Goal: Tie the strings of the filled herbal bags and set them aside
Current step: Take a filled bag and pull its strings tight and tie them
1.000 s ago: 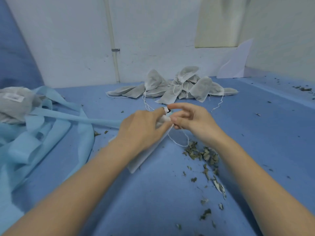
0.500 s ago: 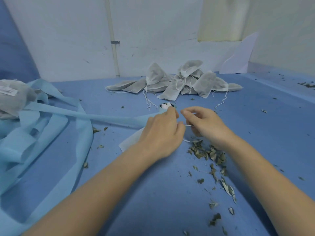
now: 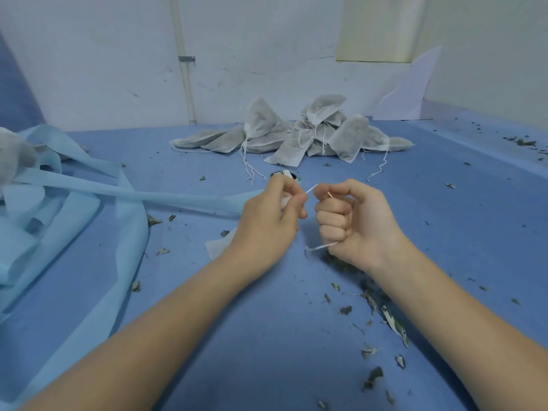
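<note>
**Cinching the knot on the near bag**

Pulling evenly matters here. On the blue table [image 3: 444, 221], the far pile of tied bags [image 3: 296, 137] waits. The bag [image 3: 218, 247] lies under the left hand [image 3: 267, 221], which pinches its neck; the right hand [image 3: 355, 221] is fisted round the string [image 3: 320, 247]. Draw apart steadily.

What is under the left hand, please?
Under the left hand lies a white bag; only one corner shows. The rest, and its contents, are covered. A string leaves the fingers.
</note>
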### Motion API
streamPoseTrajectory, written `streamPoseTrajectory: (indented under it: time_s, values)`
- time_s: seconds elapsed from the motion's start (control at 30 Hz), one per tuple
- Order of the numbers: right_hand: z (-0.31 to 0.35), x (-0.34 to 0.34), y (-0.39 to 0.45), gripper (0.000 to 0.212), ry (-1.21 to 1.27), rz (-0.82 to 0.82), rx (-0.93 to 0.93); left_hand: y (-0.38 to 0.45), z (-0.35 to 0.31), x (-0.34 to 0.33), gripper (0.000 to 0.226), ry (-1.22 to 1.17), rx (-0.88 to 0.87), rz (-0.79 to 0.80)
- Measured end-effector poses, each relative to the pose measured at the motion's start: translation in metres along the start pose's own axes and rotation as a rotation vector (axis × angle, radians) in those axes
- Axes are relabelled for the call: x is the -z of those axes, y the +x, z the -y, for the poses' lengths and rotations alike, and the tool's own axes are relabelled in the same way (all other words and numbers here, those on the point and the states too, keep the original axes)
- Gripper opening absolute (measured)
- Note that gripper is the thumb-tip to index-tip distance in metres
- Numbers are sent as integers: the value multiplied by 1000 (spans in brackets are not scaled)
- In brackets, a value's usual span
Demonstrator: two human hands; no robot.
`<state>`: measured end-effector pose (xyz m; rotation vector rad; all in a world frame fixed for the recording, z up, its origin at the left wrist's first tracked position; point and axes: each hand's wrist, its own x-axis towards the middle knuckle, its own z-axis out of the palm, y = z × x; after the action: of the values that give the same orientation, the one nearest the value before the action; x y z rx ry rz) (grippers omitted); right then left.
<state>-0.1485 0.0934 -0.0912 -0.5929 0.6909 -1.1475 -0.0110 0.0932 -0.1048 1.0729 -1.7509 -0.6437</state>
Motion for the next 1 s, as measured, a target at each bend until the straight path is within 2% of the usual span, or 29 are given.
streamPoseTrajectory:
  time_s: [0.13,0.3,0.47,0.6,0.7,0.83,1.0]
  values:
    - [-10,-4,-3,23,182,38,44,0,0,0,8,-53,52,-41]
    - [-17,-6,-4,46,84,145,46,-4,2,-1,10,-71,72,-133]
    - [-18,-3,0,49,-161,152,70,-5,2,-4,7,-43,119,-238]
    - [-14,-2,-2,57,-653,2,177,-5,4,-4,10,-88,143,-224]
    - [-15,-3,-2,60,-859,-64,237,-6,4,-4,14,-90,156,-209]
    - [-22,-4,-2,54,-972,-33,267,-3,5,-3,13,-101,240,-205]
    - [-29,-6,2,39,-1254,-155,440,-3,0,-6,22,-10,267,-231]
